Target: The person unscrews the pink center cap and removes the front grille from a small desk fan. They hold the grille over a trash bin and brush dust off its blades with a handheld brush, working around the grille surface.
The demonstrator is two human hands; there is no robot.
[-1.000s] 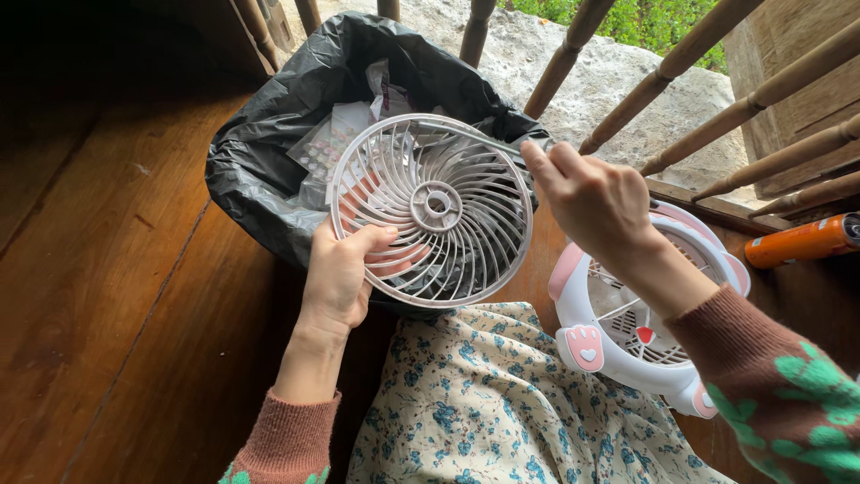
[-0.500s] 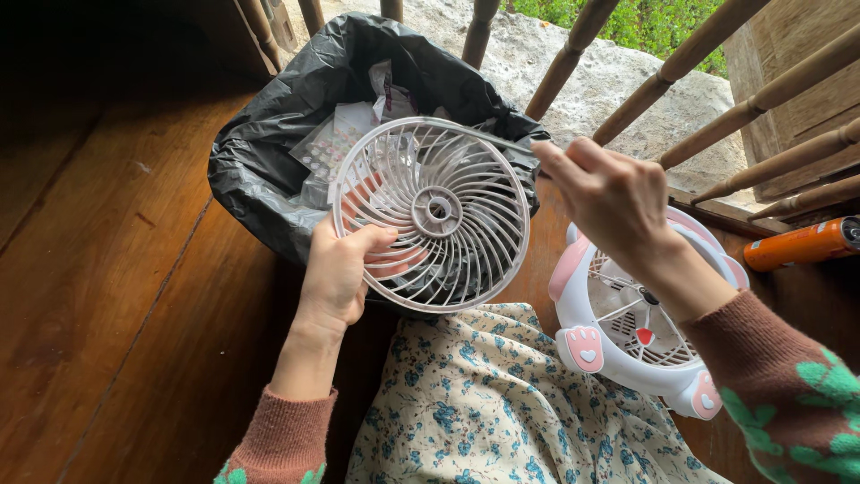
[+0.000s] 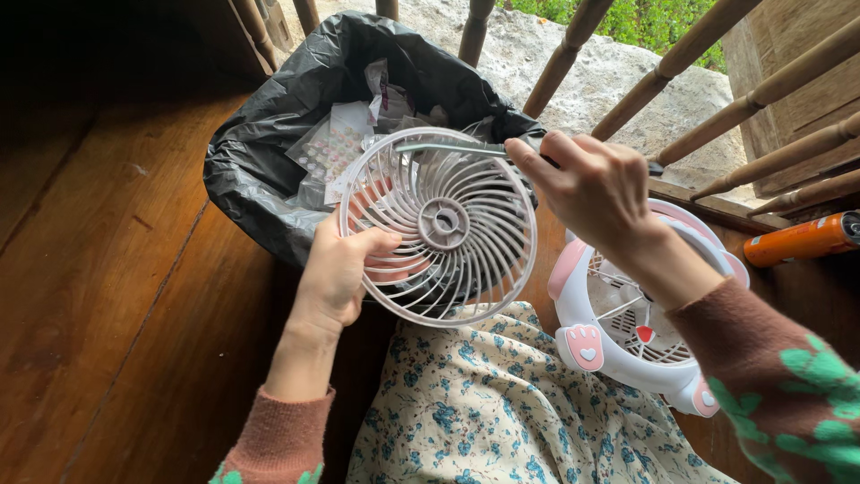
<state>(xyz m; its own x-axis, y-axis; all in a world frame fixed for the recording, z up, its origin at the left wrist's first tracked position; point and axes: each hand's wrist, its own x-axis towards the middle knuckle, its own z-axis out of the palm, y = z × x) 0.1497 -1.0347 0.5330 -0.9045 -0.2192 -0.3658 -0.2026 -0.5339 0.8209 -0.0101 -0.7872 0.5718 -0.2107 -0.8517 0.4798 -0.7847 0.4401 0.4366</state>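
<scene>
My left hand grips the left rim of a round white fan grille, holding it over a bin lined with a black bag. My right hand holds a thin dark tool whose tip lies across the top of the grille. The white and pink fan body with its rear cage stands on the floor at the right, under my right forearm.
The bag holds crumpled paper and clear plastic wrappers. An orange can lies at the far right by wooden railing posts. A flowered skirt covers my lap. Wooden floorboards stretch to the left.
My right hand has swung the thin tool leftwards across the top of the grille. The grille and my left hand have stayed in much the same place over the bag.
</scene>
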